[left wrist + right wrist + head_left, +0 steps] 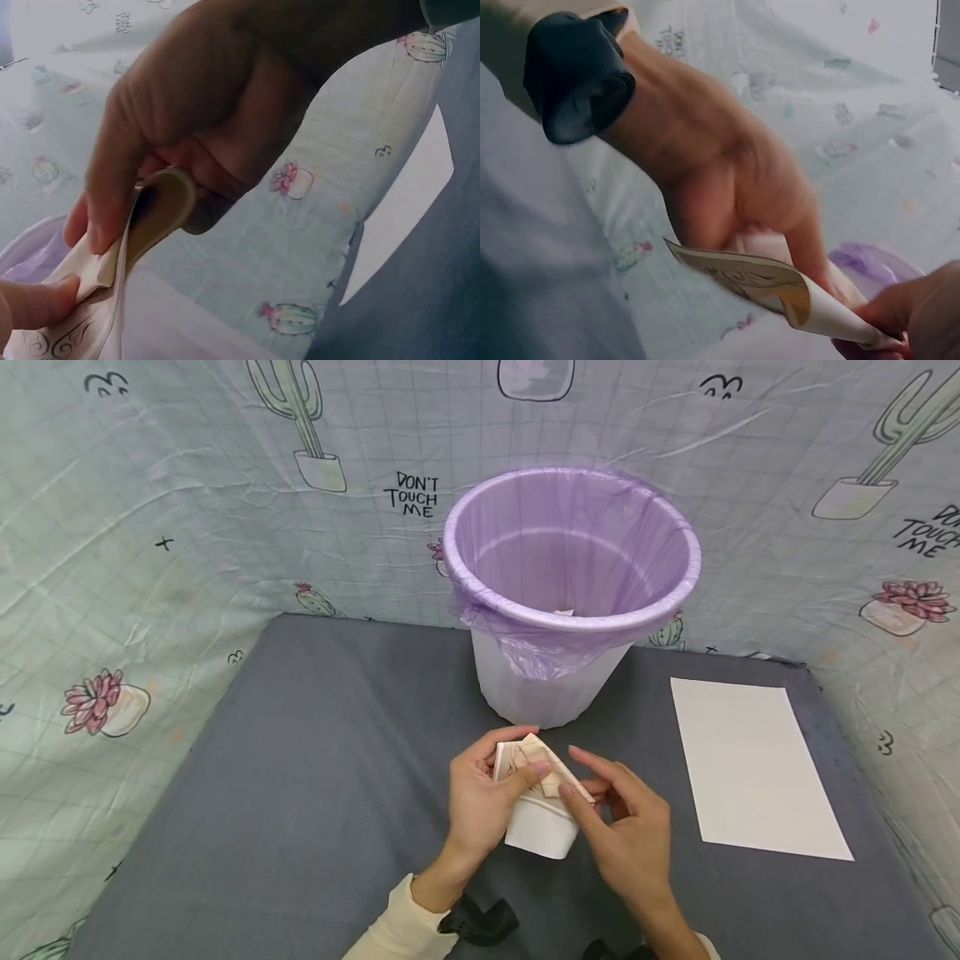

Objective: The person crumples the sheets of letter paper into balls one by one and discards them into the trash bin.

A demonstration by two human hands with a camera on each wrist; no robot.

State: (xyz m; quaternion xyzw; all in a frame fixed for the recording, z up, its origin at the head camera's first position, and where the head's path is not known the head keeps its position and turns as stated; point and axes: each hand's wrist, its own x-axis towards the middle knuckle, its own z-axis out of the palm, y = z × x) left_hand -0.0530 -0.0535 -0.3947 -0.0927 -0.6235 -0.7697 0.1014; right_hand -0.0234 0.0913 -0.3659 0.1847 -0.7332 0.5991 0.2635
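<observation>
Left hand [480, 789], thumb [522, 780] atop folded paper [542, 833]

Folded sheet of patterned paper [544, 820], held above the table between the left hand [483, 793], at its 9 o'clock, and the right hand [628, 822], at its 4 o'clock. In the head view it lies at 5 o'clock from centre. The upper part shows layered cream folds bearing thin dark scroll lines; a pointed corner stands at 12 o'clock, and from it a straight folded edge slants toward 4 o'clock. The plain white lower panel ends at 6 o'clock in a gently curved edge. The left thumb presses across the folds. Both wrist views show a bowed, gaping layer with a tan inner face.
</observation>
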